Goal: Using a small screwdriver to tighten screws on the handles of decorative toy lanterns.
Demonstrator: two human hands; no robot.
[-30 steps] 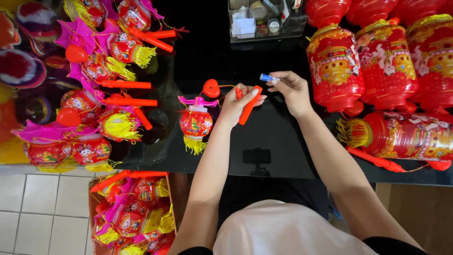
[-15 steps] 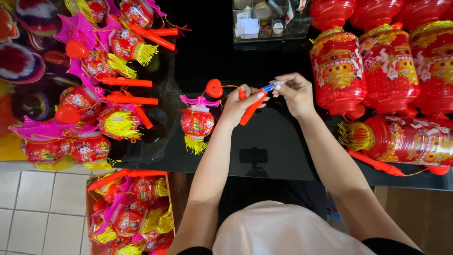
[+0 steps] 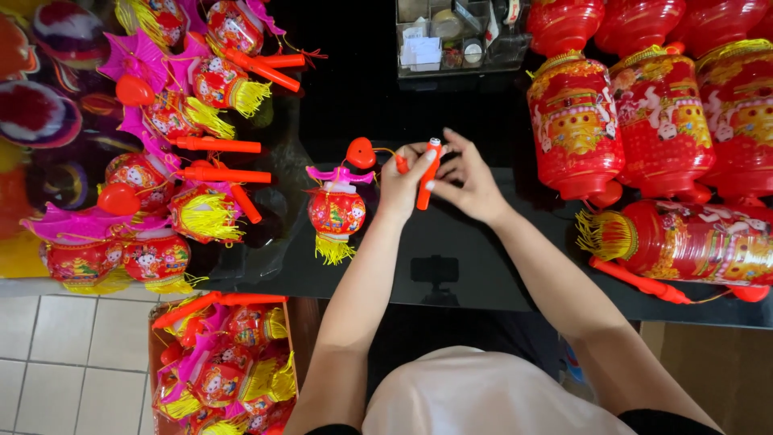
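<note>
A slim orange plastic stick handle with a pale tip, held over the black glossy tabletop, runs nearly upright in view, tip pointing away from the person, the left hand clasping its shaft while the right hand pinches its top.

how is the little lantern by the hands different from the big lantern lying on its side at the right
The small lantern is round and squat with a pink winged top; the big lantern is a long cylinder without one. The small lantern stands upright on the black table; the big lantern lies on its side. The small lantern's orange stick is in the left hand; the big lantern's stick lies untouched. Both are red with yellow fringe.
</note>
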